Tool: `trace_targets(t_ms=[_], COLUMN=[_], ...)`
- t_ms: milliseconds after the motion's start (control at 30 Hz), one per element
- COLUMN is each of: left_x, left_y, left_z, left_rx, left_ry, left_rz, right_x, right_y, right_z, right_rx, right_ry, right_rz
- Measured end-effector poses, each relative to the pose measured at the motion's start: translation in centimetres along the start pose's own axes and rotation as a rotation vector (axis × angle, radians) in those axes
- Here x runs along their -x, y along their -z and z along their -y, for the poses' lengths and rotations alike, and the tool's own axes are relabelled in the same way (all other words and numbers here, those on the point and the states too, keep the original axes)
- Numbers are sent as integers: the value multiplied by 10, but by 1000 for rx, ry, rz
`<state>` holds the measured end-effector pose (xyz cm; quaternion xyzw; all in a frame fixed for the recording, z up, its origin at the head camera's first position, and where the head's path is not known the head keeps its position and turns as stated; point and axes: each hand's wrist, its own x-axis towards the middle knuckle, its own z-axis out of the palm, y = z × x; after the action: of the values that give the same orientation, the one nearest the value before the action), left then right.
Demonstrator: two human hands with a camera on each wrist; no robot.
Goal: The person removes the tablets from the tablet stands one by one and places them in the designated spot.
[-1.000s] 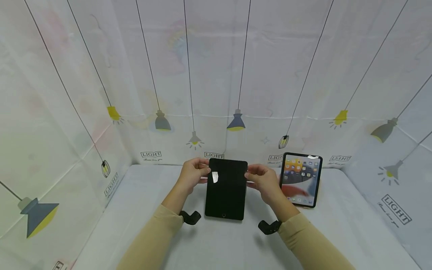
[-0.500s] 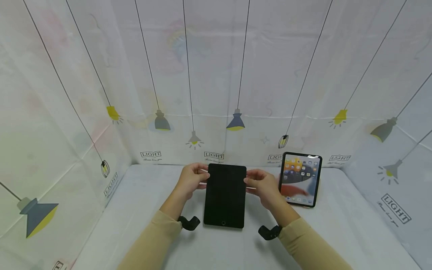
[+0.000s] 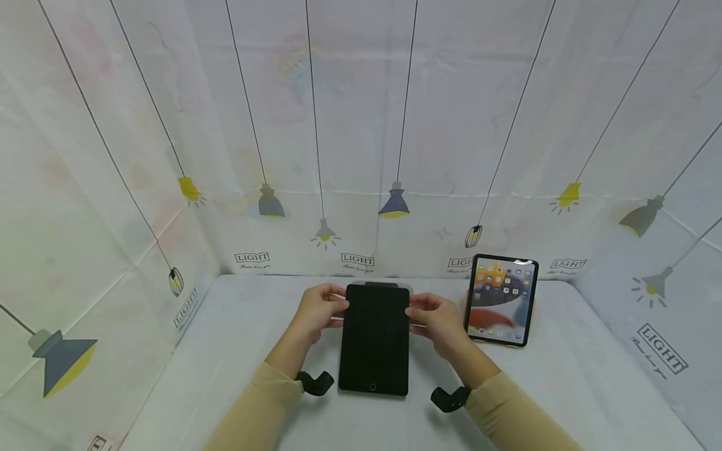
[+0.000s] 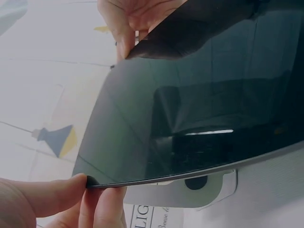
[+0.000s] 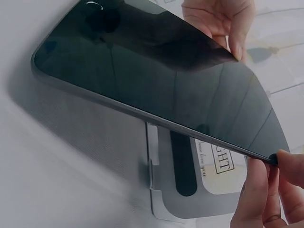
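A black tablet (image 3: 375,338) with a dark, glossy screen and a round home button at its near end leans back in the middle. My left hand (image 3: 318,310) pinches its left edge near the upper corner, thumb on the screen side and fingers behind. On the opposite edge, my right hand (image 3: 440,319) has the same pinch. Behind the tablet stands a grey stand (image 5: 166,183) with a black pad and a cut-out. Only its top shows over the tablet in the head view; in the right wrist view, a gap shows between the tablet's upper part and the stand.
A second tablet (image 3: 502,300), its screen lit with app icons, leans upright at the right, close to my right hand. White cloth covers the table (image 3: 242,351). A curtain (image 3: 350,125) printed with hanging lamps rises along the back and sides.
Both hands have drawn the tablet toward me, its upper edge coming lower in view. The stand's top has come into sight behind it. A white reflection on the screen has gone.
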<state>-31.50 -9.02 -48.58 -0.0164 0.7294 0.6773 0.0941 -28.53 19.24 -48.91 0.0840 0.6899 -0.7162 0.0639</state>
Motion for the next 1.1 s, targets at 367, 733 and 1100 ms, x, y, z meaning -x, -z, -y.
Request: trace_targets(t_ms=[367,733,1100], left_x=[8,16,18], left_y=[-2,-6,-8], left_z=[11,19,30], left_rx=[-7,-24,-41], left_ry=[45,73,101], left_rz=[-2,4,12], right_x=[9,14,17], right_y=[-1,0,-1], right_z=[-10,-22,-38], right_rx=[-20,-6,-11], right_ry=[-45,-69,-94], right_rz=[8,4,-13])
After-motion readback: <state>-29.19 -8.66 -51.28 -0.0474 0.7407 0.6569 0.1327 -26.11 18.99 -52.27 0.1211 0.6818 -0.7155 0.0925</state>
